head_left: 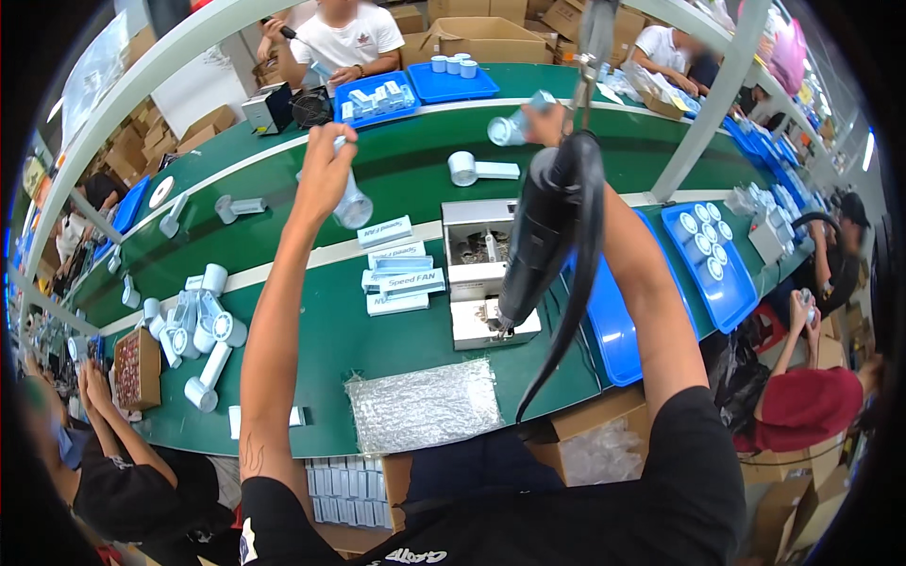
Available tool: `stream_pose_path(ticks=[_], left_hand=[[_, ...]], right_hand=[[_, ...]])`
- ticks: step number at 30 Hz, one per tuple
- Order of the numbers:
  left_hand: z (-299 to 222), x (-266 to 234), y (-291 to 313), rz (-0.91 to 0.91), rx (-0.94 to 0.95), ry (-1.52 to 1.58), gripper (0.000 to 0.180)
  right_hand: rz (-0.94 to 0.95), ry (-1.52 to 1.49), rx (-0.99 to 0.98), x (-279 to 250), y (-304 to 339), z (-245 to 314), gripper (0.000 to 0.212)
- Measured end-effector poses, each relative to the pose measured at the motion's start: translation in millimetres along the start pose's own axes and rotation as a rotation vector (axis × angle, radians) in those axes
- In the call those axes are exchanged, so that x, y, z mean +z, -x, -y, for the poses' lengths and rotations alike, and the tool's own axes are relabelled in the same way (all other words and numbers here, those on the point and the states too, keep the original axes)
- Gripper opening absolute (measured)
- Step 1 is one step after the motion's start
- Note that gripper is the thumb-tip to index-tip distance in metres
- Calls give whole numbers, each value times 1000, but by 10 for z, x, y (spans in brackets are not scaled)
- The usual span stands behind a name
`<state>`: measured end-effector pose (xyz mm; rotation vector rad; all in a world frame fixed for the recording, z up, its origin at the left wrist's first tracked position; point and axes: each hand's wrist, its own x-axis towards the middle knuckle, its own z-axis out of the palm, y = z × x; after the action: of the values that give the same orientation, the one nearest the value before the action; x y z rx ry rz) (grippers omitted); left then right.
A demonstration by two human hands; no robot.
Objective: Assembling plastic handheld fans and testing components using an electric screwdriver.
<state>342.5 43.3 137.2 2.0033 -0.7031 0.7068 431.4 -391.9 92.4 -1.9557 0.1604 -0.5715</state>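
Observation:
Both my arms reach forward over the green conveyor. My left hand (326,174) is closed around a light-blue handheld fan body (353,208), its round head pointing down toward me. Further right, my right hand (547,123) grips another light-blue fan body (508,130), whose round end faces left; the hanging screwdriver's cable partly hides this hand. A third fan body (464,169) lies on the belt below it. The black electric screwdriver (547,226) hangs in front of my right forearm, its tip over a metal screw feeder (462,241).
Light-blue handle shells (406,282) are stacked left of the feeder, above a bubble-wrap sheet (425,407). Fan bodies pile up (201,325) at left, near a cardboard tray of small reddish parts (125,344). Blue trays (613,325) stand at right. Co-workers sit around the line.

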Motion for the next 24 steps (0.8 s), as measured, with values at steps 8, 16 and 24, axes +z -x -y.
stream_pose_path(ticks=[8,16,24], left_hand=[[-277,-382,224,191,-231,253,22],[-688,-135,-140,60,-192,468,29],[-717,-158,-224,-116,-189,1014,36]], right_hand=[[-512,423,250,-98,321,-356,85],[800,-354,-280,194,1356,1418,62],[1077,-486,-361,393,1651,1531,63]])
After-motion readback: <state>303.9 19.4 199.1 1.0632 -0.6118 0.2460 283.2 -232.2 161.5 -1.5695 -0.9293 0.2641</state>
